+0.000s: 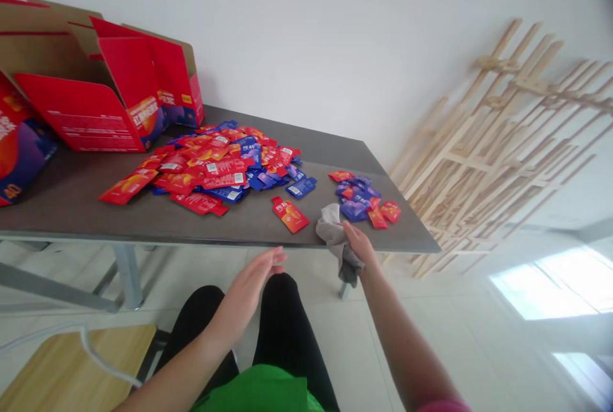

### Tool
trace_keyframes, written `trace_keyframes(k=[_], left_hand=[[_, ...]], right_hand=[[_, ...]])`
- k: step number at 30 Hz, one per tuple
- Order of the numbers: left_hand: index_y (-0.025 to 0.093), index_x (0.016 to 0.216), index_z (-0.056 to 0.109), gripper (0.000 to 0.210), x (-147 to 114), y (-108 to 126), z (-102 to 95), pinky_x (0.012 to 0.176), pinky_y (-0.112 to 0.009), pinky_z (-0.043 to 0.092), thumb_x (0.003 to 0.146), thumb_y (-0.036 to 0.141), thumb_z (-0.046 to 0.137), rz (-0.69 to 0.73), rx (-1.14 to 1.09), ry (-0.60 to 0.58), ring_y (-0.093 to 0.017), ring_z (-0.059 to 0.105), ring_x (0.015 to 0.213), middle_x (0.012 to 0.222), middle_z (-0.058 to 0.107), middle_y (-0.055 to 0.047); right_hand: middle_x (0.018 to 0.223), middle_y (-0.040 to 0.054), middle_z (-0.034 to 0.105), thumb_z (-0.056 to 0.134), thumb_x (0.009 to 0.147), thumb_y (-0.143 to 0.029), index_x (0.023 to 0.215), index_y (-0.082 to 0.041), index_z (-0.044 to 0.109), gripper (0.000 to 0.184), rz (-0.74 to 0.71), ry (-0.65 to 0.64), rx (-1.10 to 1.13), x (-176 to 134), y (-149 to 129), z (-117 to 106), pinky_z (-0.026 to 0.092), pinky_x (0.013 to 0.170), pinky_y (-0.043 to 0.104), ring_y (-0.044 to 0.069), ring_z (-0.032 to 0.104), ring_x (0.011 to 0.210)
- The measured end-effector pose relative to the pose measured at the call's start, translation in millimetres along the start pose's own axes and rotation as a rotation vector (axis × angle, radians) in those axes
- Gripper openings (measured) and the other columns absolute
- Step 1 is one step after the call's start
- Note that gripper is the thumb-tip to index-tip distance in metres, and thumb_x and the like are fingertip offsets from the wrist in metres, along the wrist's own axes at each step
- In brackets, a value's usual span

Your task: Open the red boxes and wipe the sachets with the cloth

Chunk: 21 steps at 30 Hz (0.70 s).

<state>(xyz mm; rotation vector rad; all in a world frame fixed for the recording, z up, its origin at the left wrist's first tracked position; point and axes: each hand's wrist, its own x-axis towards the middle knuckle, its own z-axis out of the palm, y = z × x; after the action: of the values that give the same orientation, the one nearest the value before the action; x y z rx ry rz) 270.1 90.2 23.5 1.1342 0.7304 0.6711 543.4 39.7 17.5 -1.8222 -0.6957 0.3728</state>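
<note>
one cloth [331, 230] seemingly slants lengthwise down across the table edge [225, 244].

Cloth [331, 233] I'm holding reads as soft matt fabric; sachets [211, 166] in front of me look like smooth plastic film, slightly glossy. Tabletop [345, 155] is smooth with a dull sheen, leg [128, 274] looks like coated metal, cartons [90, 112] are smooth printed cardboard outside, matt bare board inside. Frames [472, 160] look like unvarnished matt wood, wall [311, 29] smooth matt, floor tiles [397, 335] smooth, glossy.
</note>
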Motion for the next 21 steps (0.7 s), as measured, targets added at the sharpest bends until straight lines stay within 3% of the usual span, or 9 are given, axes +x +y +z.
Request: trace_keyframes(k=[4, 7, 9, 11, 17, 21], left_hand=[[0.022, 0.128, 0.064, 0.041, 37, -1, 11.0, 0.109, -0.042, 0.036, 0.09, 0.037, 0.059, 0.213, 0.363, 0.037, -0.029, 0.059, 0.12, 0.132, 0.065, -0.012], [0.018, 0.134, 0.058, 0.048, 77, -6, 23.2, 0.117, -0.047, 0.021, 0.087, 0.029, 0.061, 0.438, 0.655, 0.016, -0.032, 0.044, 0.137, 0.145, 0.054, -0.015], [0.017, 0.131, 0.059, 0.051, 99, -12, 28.1, 0.12, -0.051, 0.007, 0.082, 0.028, 0.067, 0.475, 0.714, -0.01, -0.036, 0.032, 0.144, 0.149, 0.049, -0.017], [0.016, 0.125, 0.064, 0.049, 112, -19, 28.9, 0.119, -0.054, 0.001, 0.078, 0.028, 0.072, 0.479, 0.741, -0.046, -0.039, 0.03, 0.144, 0.146, 0.052, -0.019], [0.018, 0.11, 0.071, 0.03, 105, -31, 13.9, 0.114, -0.052, 0.027, 0.08, 0.018, 0.066, 0.492, 0.793, -0.185, -0.037, 0.047, 0.134, 0.132, 0.064, -0.019], [0.023, 0.117, 0.07, 0.038, 86, -19, -1.9, 0.116, -0.048, 0.029, 0.088, 0.009, 0.049, 0.485, 0.803, -0.193, -0.031, 0.046, 0.136, 0.136, 0.063, -0.012]], right_hand=[[0.097, 0.0117, 0.076, 0.06, 0.069, -0.072, 0.093, -0.014, 0.076, 0.065, 0.018, 0.027, 0.059, -14, 6, 13, 0.049, 0.085, 0.034, 0.028, 0.066, 0.098], [0.104, 0.0137, 0.075, 0.052, 0.073, -0.074, 0.102, -0.011, 0.073, 0.072, 0.016, 0.102, 0.093, -13, -3, 17, 0.048, 0.085, 0.033, 0.028, 0.065, 0.1], [0.102, 0.0145, 0.074, 0.051, 0.074, -0.074, 0.104, -0.009, 0.072, 0.074, 0.009, 0.156, 0.106, -12, -11, 17, 0.048, 0.083, 0.033, 0.028, 0.065, 0.098], [0.1, 0.0146, 0.074, 0.053, 0.074, -0.072, 0.104, -0.008, 0.071, 0.073, -0.001, 0.183, 0.126, -12, -16, 17, 0.048, 0.081, 0.033, 0.028, 0.065, 0.096], [0.097, 0.0122, 0.075, 0.06, 0.073, -0.067, 0.102, -0.012, 0.072, 0.064, 0.019, 0.147, 0.099, -25, -15, 12, 0.049, 0.08, 0.033, 0.028, 0.066, 0.095], [0.089, 0.0109, 0.076, 0.061, 0.071, -0.071, 0.091, -0.013, 0.075, 0.063, 0.049, 0.082, 0.028, -40, -11, 7, 0.05, 0.076, 0.033, 0.029, 0.067, 0.091]])
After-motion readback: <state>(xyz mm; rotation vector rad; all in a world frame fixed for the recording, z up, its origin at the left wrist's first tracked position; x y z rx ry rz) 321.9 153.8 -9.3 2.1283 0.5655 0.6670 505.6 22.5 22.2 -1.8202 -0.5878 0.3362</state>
